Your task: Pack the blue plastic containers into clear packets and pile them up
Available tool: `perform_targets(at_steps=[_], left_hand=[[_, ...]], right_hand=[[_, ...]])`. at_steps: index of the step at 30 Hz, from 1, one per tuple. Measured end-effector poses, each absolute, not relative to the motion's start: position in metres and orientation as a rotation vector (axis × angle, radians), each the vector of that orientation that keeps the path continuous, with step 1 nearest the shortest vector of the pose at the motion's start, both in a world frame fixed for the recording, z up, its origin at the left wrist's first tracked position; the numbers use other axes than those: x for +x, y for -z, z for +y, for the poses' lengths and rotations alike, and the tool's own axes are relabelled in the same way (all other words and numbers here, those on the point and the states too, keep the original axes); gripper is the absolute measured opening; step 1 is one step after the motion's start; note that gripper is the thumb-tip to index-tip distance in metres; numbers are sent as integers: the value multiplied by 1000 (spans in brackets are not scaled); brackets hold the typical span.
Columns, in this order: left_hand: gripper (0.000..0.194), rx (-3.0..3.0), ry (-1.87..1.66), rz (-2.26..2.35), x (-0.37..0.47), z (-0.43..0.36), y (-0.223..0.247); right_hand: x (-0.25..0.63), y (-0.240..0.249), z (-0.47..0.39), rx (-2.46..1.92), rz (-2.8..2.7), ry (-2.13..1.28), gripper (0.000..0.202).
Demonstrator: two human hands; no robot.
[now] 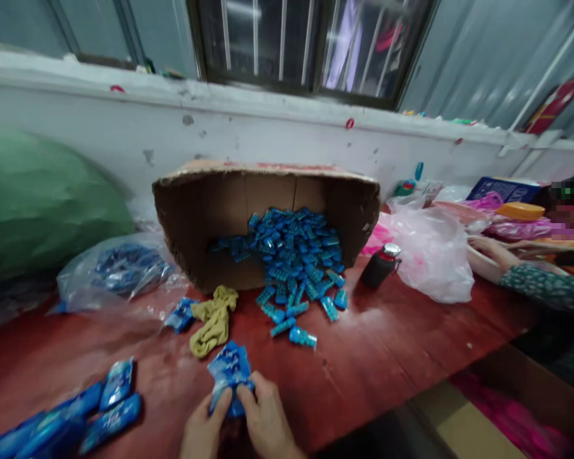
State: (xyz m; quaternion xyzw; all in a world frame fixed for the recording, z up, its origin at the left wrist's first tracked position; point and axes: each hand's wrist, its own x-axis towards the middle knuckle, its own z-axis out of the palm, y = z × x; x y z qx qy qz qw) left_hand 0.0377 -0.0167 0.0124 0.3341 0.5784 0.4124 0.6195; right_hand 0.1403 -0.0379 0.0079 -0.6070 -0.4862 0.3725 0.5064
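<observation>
Both of my hands hold a blue printed plastic packet [230,363] over the red table, near its front edge. My left hand [205,424] pinches its lower left side with the thumb on top. On the right side, my right hand [265,414] grips it with thumb and fingers closed. Beyond the packet, small blue pieces [296,245] spill from a cardboard box [268,171] lying on its side. Several filled blue packets [112,421] lie at the lower left. A crumpled yellow-green cloth [213,322] lies just beyond my hands, beside another blue packet [180,315].
A dark bottle [381,264] stands right of the box, near a white plastic bag [428,248]. At the left are a clear bag of blue wrappers [129,264] and a large green sack [43,204]. Another person's hand [495,252] is at the far right.
</observation>
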Motion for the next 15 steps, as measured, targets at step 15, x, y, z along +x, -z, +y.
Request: perform_targets(at_steps=[15], left_hand=[[26,589,-983,1194,43,-28,-10]], right_hand=[[152,-12,-43,-1362,-1086,-1179,21]])
